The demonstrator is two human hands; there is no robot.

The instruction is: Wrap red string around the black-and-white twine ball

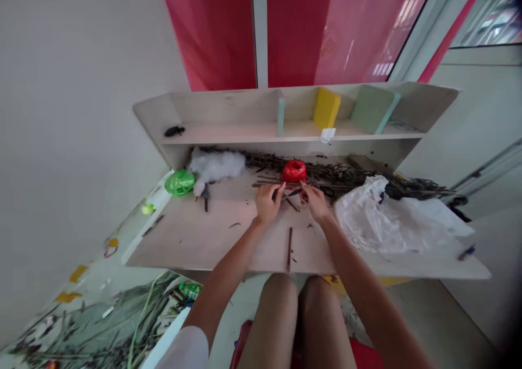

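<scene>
Your two hands meet just in front of the one red roll [294, 171], towards the back of the desk [253, 249]. Your left hand [268, 201] and right hand [315, 200] have fingertips pinched around one thin dark piece [293, 193], too small to identify, stretched between them. One brown stick [290, 248] reaches your front edge; one green roll [180, 182] sits at the left edge, one white bag [375, 217] towards the right.
</scene>
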